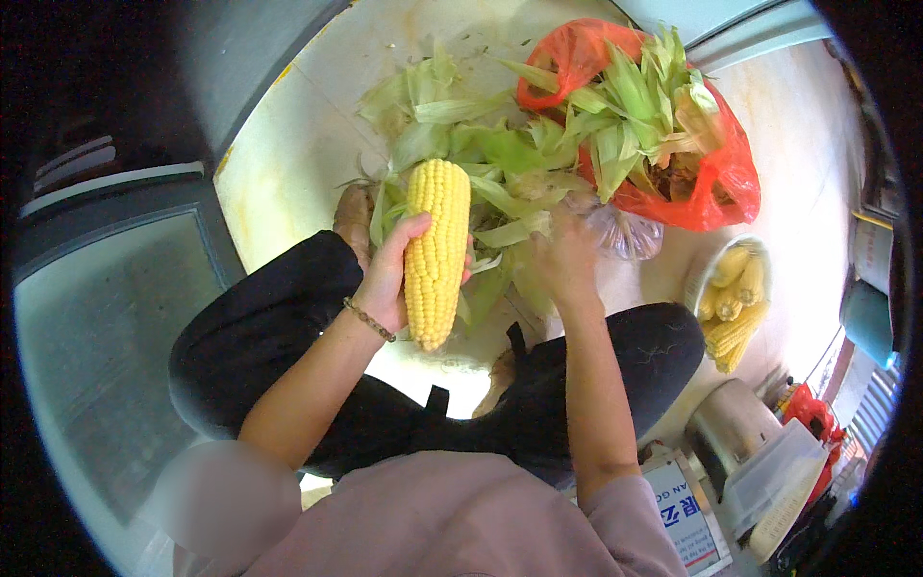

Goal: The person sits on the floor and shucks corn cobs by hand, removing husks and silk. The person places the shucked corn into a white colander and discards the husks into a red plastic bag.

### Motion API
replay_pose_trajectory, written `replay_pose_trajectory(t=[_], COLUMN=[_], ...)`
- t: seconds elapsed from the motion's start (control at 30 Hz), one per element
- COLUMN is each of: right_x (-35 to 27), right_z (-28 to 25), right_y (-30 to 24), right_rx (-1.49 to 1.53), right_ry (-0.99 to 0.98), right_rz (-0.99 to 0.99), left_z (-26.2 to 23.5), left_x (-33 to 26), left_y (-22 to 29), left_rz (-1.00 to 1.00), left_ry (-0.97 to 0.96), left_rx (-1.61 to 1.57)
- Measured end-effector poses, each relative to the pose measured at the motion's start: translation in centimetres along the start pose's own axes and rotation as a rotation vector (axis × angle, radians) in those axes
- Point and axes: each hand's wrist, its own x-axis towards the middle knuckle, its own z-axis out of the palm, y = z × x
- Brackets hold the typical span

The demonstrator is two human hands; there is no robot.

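Left hand (389,279) grip wraps a husked corn cob (436,252), held upright over the lap and clear of the waste. Right hand (567,258) reaches into the pile of green husks (500,168) on the floor (288,163); whether its grip is closed cannot be told. Bowl of peeled cobs (733,303) sits at right, near the red bag (716,183).

There was one bare yellow corn cob (436,252) held up, one red plastic bag (716,183), and roughly five husked yellow cobs (733,306) in one white bowl (694,281).

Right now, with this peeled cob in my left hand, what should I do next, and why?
Probably carry the peeled cob in your left hand over to the bowl of husked cobs on your right: it looks fully stripped, and your right hand is down among the loose husks.
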Motion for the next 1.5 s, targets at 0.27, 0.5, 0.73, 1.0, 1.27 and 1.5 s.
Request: replay_pose_trajectory(t=[0.27,0.5,0.73,1.0,1.27,1.5], right_x=[-5.6,-3.1,-1.7,1.3,-1.4,2.9], right_z=[-0.9,-4.4,-6.6,1.3,7.5,-1.9], right_y=[-9.2,-6.3,-3.2,0.0,0.6,-5.5], right_rx=[1.050,1.086,0.818,1.255,0.196,0.494], right_ry=[-0.413,-0.607,-0.549,0.069,0.226,0.072], right_rz=[0.286,0.348,0.017,0.798,-0.288,0.214], left_z=[-0.2,-1.3,-1.8,0.8,-0.3,1.4], left_x=[0.7,0.2,-0.5,-1.0,-0.6,-1.5], left_y=[-0.2,2.9,4.8,-0.2,1.2,-0.4], left_rz=[0.233,0.164,0.181,0.142,0.131,0.031], left_ry=[0.120,-0.146,-0.093,0.172,0.200,0.197], left_rx=[-0.038,-0.203,0.436,0.197,-0.290,-0.242])
